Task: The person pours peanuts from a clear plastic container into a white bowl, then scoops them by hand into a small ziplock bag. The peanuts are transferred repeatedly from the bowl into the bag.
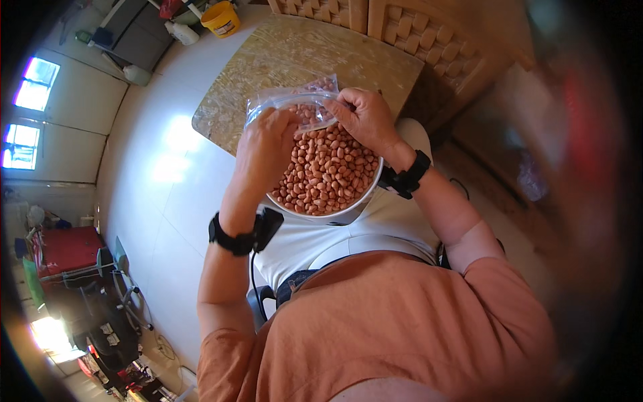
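Note:
A clear plastic zip bag (pixel 317 96) with shelled peanuts inside is stretched between my hands. My left hand (pixel 271 140) grips the near left part of its mouth, fingers curled over the edge. With thumb and fingers, my right hand (pixel 362 116) pinches the bag's right corner. Just below the bag, a white round bowl (pixel 337 218) is heaped with reddish-skinned peanuts (pixel 326 173). The bowl sits at my lap, against the near edge of a wooden table (pixel 321 50). My left hand covers the bowl's left side.
Beyond the table stand wooden chairs with woven backs (pixel 422 35). On the pale tiled floor (pixel 150 191) at the upper left are a yellow bucket (pixel 221 20) and a white jug (pixel 183 33). A red box (pixel 69 251) and a dark chair (pixel 103 316) stand at the left.

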A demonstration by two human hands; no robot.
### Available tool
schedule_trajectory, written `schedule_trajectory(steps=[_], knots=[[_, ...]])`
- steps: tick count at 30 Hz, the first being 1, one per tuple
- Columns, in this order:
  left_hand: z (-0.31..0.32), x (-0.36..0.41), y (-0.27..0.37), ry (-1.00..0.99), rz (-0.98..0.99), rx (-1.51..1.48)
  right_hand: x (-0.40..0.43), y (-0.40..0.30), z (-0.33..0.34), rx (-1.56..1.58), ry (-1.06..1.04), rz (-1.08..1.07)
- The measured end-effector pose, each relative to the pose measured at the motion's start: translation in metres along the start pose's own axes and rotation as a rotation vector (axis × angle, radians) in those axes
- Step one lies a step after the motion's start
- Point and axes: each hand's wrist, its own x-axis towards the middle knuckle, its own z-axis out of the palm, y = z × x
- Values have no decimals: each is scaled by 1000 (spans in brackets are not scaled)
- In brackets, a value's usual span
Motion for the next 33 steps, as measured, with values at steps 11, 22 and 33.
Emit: schedule_trajectory(steps=[11,22,33], knots=[[-12,11,-12,-170,-220,306,-1,-2,1,90,-15,-6],[-8,-3,-28,-206,-86,74,2,2,3,58,-22,-32],[6,-58,-18,-224,-137,122,4,3,5,23,-49,-49]])
